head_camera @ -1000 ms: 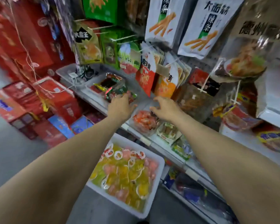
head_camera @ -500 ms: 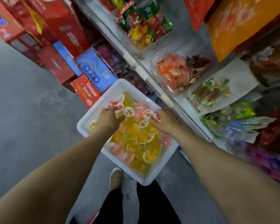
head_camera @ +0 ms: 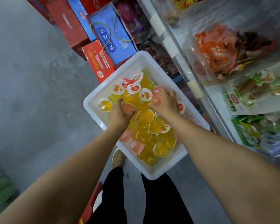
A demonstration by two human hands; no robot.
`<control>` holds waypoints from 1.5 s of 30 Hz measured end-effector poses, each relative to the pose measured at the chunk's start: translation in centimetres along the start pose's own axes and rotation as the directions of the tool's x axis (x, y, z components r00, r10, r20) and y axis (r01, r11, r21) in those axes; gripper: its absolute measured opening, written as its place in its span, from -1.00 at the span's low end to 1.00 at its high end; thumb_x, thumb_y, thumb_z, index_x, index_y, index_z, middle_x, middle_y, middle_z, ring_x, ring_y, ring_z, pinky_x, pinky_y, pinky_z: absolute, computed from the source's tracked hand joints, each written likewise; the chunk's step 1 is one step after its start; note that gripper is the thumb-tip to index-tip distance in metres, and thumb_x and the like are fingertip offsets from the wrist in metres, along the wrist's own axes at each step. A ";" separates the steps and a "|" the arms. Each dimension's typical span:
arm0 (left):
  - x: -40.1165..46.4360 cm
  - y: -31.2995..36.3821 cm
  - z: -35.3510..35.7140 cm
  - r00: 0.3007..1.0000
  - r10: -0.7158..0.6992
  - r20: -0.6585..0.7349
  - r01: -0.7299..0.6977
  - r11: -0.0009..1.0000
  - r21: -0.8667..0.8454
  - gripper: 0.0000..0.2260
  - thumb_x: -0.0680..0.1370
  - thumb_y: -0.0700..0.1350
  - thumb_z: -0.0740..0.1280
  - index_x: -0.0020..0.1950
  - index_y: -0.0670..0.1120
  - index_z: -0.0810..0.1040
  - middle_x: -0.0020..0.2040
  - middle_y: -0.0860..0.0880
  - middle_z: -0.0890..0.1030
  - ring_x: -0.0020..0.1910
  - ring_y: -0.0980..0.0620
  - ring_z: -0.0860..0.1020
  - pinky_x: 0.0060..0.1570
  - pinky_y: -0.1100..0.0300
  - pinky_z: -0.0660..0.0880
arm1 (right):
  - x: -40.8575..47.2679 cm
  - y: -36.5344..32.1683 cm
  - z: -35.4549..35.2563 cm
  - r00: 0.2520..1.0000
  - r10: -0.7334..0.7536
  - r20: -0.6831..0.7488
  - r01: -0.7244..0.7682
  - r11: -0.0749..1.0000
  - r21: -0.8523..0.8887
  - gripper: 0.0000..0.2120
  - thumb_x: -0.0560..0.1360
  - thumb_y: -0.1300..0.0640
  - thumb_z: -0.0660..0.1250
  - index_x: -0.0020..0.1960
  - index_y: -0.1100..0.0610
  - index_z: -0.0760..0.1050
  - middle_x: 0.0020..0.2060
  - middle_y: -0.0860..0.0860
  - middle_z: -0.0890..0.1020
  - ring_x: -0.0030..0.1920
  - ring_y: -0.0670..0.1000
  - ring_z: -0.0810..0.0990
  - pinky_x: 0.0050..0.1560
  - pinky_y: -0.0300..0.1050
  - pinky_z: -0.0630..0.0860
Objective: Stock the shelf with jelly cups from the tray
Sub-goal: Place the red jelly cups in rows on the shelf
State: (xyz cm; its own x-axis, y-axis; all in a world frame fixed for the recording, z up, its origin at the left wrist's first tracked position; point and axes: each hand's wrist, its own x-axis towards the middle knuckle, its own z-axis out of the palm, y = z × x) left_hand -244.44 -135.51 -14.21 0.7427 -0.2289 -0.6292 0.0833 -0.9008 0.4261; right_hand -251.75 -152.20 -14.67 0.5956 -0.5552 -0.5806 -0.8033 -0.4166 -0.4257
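Jelly cups, glossy round plastic, gripped by left hand, right hand.

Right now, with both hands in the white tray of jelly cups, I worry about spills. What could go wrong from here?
1. Each hand, left hand and right hand, grips a soft pink jelly cup; squeezing may burst a seal.
2. The white plastic tray seems to overhang the red cardboard box; pressing down could tip it.
3. Loosely piled orange jelly cups may roll out.
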 end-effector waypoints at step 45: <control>-27.9 17.5 -13.9 0.622 0.723 0.300 -0.049 0.419 -0.907 -0.92 0.61 -0.09 0.32 0.02 -0.09 0.50 0.05 -0.12 0.64 -0.11 0.01 0.62 -0.25 0.16 0.59 | -37.9 -4.4 -27.6 0.583 0.240 -0.776 0.383 0.762 0.523 -0.81 0.42 -0.05 0.55 -0.10 0.03 0.63 -0.12 0.04 0.69 -0.11 -0.02 0.62 -0.13 -0.20 0.52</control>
State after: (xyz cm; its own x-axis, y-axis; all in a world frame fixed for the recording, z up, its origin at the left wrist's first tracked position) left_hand -254.48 -139.75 19.78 0.3231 -0.9044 -0.2787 0.6012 -0.0313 0.7985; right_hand -270.67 -149.23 28.36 0.1584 -0.9825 0.0980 -0.3868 -0.1530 -0.9094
